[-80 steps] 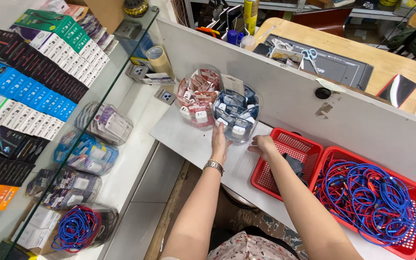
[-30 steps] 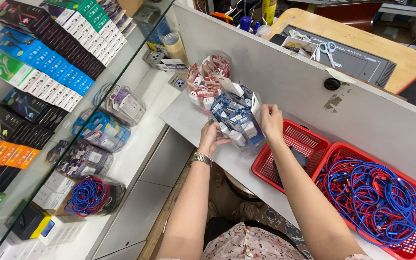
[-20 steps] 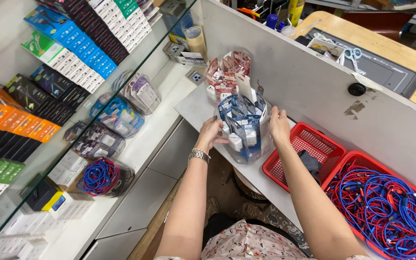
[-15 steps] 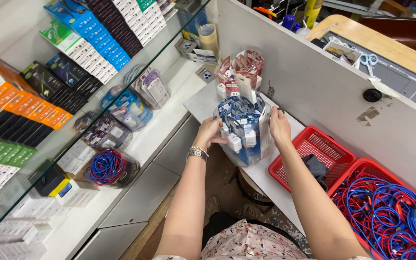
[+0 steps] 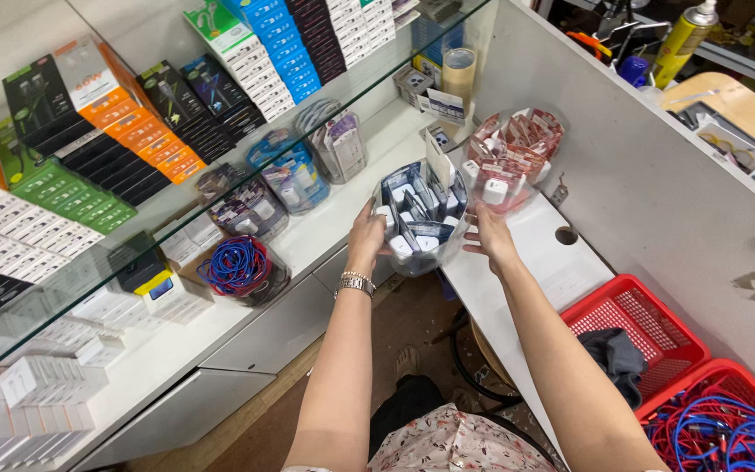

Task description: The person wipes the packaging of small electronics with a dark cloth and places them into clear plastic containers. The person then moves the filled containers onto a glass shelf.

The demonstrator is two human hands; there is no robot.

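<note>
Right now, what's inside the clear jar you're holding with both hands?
The clear jar holds small white chargers in dark blue and white packets. The left hand and right hand cover parts of its sides, so the bottom layer cannot be seen.

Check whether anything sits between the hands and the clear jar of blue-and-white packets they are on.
Nothing visible does. The left hand and right hand grip the clear jar directly on opposite sides. The jar of red packets stands behind it, and the red basket sits to the right, outside the grip.

Clear jar holds blue-and-white packets, its neighbour jar red-and-white ones; baskets red.
</note>
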